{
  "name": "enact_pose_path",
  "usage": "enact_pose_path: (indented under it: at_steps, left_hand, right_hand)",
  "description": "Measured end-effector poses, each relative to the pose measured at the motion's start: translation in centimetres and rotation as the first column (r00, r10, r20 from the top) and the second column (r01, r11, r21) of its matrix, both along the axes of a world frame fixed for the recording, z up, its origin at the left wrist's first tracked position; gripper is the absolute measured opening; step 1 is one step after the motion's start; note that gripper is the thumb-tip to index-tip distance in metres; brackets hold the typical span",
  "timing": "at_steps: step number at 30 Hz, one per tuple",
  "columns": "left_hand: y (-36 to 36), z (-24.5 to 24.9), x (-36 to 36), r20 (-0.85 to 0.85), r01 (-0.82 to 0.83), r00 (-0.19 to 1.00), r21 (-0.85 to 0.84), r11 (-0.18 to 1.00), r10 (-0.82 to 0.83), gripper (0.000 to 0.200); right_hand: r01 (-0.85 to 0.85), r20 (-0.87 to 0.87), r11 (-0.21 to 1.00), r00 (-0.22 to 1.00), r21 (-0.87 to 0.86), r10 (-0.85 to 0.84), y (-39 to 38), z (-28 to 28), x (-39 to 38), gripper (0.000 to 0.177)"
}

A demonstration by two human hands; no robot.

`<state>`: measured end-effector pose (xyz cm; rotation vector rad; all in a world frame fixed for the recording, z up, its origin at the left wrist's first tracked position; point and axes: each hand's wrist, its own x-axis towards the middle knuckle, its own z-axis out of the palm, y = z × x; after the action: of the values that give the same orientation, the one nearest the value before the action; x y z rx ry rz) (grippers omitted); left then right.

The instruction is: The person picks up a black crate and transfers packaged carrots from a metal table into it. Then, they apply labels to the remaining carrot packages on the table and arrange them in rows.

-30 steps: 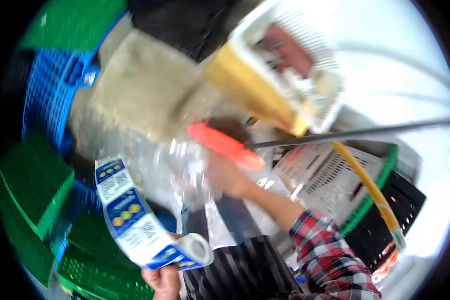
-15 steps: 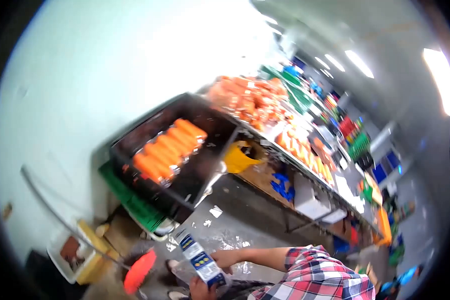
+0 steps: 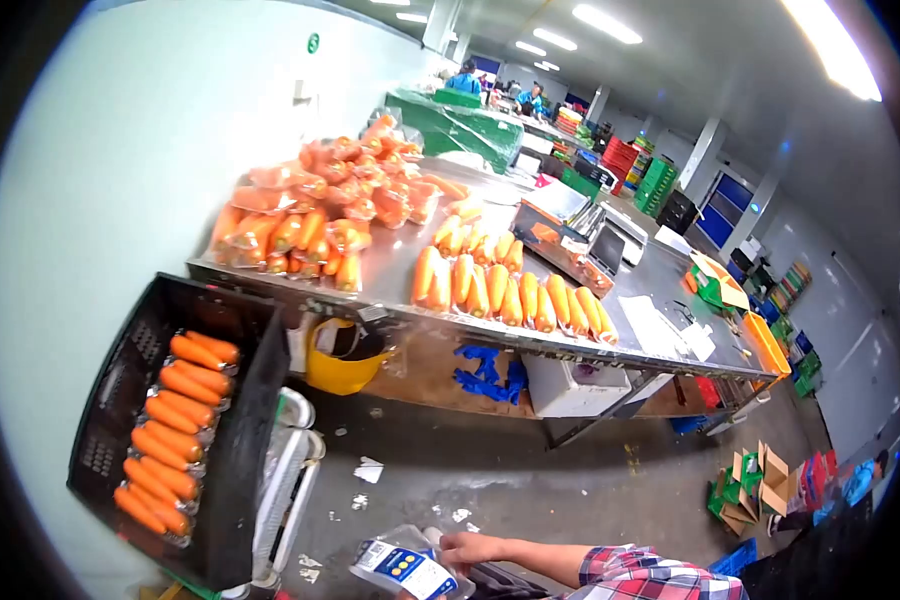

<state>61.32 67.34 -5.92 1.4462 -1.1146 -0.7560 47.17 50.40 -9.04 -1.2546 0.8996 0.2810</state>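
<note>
**Just left of the right hand point(image 3: 470, 548): a sheet of labelled plastic point(image 3: 407, 568)**

At the far left, a black crate point(image 3: 254, 400) stands near the wall, holding a row of carrot packs point(image 3: 177, 440) that runs from upper right to lower left. Right of it is a white rack point(image 3: 288, 495), apart from the labelled plastic. Above, bagged carrots point(image 3: 285, 232) are heaped on the left end of the bench point(image 3: 390, 262).

The labelled plastic is at the bottom of the view, left of centre, over the floor point(image 3: 530, 470) and well apart from the bench. Its long axis slants from upper left to lower right, and its blue-and-white label faces up. The left hand is hardly, if at all, in view at the bottom edge beneath it, so I cannot tell its state.

The right hand comes in from the right, its plaid sleeve point(image 3: 645, 572) behind it, with the fingertips at the plastic's right edge. Its fingers look partly curled; whether they pinch the film or only touch it, I cannot tell. Of the two, the right is the only one clearly seen near the plastic, which lies to its left and slightly lower in view.

Further right on the bench are packed carrots in rows point(image 3: 510, 302).
</note>
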Motion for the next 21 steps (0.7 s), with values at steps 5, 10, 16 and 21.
enact_pose_path:
  at_steps: [5,10,16,21]
  left_hand:
    - [-9.9,1.4,-2.4,-0.422,0.185,0.906,0.321,0.929,-0.035,0.033]
    - [-16.9,-2.0,-2.1,-0.789,0.371,0.552,0.52,0.769,0.268,0.037]
    - [-23.9,-2.5,0.3,-0.935,0.138,0.328,0.19,0.972,0.136,0.026]
    - [-27.5,-8.8,1.2,-0.85,0.338,0.52,0.287,0.896,0.076,0.031]
  right_hand:
    - [-0.048,-0.094,0.996,0.995,-0.08,0.04,-9.3,1.6,-3.0,0.027]
    - [-0.265,-0.107,0.955,0.962,-0.136,0.252,-15.5,-0.4,-3.1,0.033]
    - [-0.12,-0.119,0.991,0.985,0.062,0.127,-19.3,-5.4,-1.9,0.034]
    - [-0.206,-0.042,0.971,0.978,-0.119,0.203,-23.5,-7.9,-1.5,0.037]
